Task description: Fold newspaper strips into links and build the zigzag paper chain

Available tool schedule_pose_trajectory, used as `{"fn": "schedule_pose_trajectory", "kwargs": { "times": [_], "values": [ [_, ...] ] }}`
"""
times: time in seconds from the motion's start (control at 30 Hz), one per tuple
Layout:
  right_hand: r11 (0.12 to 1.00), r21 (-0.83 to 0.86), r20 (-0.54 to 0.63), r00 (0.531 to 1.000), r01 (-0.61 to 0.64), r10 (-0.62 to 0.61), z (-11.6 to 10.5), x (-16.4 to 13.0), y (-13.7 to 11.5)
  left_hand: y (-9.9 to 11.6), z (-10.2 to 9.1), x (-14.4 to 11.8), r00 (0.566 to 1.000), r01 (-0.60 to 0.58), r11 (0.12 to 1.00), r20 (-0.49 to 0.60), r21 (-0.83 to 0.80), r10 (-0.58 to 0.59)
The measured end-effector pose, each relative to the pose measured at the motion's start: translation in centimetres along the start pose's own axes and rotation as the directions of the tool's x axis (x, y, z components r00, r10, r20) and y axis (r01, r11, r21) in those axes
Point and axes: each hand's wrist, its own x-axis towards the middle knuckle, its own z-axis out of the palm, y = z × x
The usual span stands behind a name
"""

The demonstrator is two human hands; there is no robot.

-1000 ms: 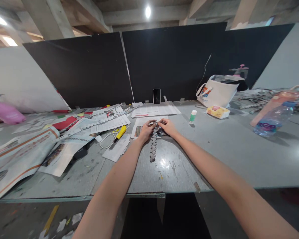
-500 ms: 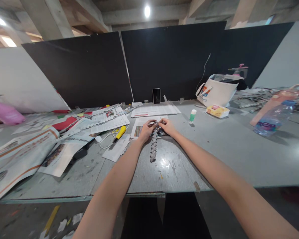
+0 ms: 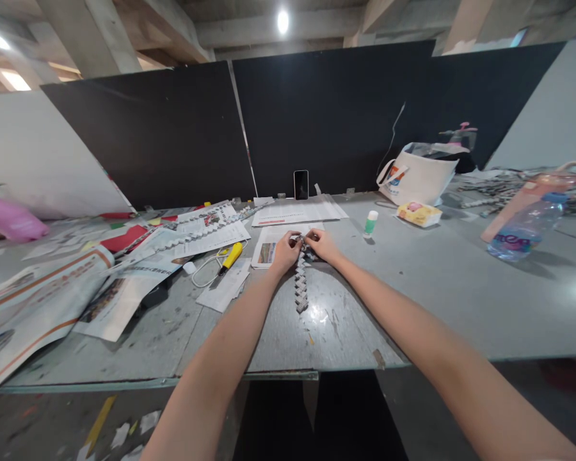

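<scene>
Both hands pinch the top end of a folded paper chain lying on the grey desk (left hand, right hand), fingers clamped on it, beside a yellow cutter.

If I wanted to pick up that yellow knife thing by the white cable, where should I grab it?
Probably by the middle of the yellow handle, coming from above. The knife lies flat and slanted on the table, its long sides free for fingers. The white cable curls at its lower end, so keep clear of that.
</scene>
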Motion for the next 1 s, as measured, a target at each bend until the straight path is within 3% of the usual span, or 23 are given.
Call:
{"fn": "schedule_pose_trajectory", "kwargs": {
  "times": [0.47,0.57,0.77,0.87,1.0],
  "values": [
    [0.987,-0.096,0.053,0.991,0.128,-0.123,0.1,0.2,0.8,0.6,-0.8,-0.2,0.989,-0.150,0.960,0.048,0.237,0.143],
    [0.988,-0.105,0.047,0.993,0.115,-0.111,0.1,0.2,0.8,0.9,-0.9,-0.2,0.993,-0.118,0.978,0.051,0.174,0.111],
    [0.990,-0.128,0.019,0.999,0.052,-0.050,0.4,0.5,1.2,1.2,-0.8,0.2,0.996,0.084,0.993,0.035,-0.086,-0.082],
    [0.988,-0.149,0.015,0.999,0.033,-0.031,0.6,0.6,1.4,0.9,-1.0,0.4,0.993,0.116,0.983,0.020,-0.141,-0.114],
    [0.984,-0.169,0.102,0.994,0.063,-0.046,0.5,0.6,1.1,0.2,-1.1,0.5,0.993,0.117,0.979,0.026,-0.165,-0.114]
  ]
}}
